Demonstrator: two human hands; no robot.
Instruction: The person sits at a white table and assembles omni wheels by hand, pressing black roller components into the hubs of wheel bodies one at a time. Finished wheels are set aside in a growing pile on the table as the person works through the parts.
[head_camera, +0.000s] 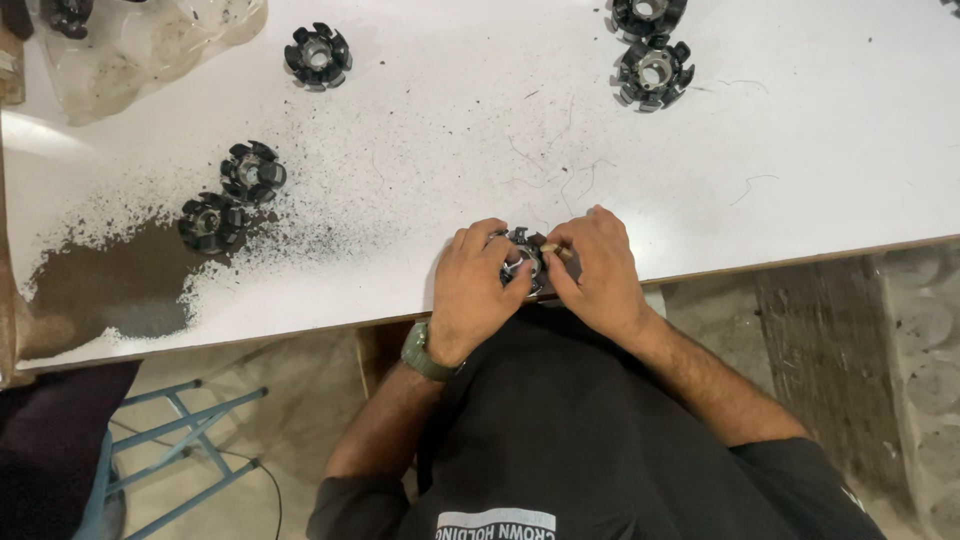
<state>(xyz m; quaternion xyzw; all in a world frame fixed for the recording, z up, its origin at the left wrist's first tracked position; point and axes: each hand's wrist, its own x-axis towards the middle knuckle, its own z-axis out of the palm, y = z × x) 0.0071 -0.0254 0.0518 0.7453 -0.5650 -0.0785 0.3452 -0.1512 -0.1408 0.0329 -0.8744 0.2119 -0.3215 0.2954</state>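
My left hand (475, 285) and my right hand (592, 272) close together around one black toothed round part with a shiny metal centre (522, 258), held just above the near edge of the white table (800, 150). My right fingers also pinch a small pale stick-like piece (556, 250) against the part. A green watch (424, 354) sits on my left wrist. Much of the part is hidden by my fingers.
Similar black toothed parts lie on the table: two at the left (252, 172) (210, 222), one at the top (317, 56), two at the top right (653, 72). Dark dust (110, 285) covers the left side. A clear plastic bag (130, 50) lies top left. A blue stool frame (185, 440) stands below.
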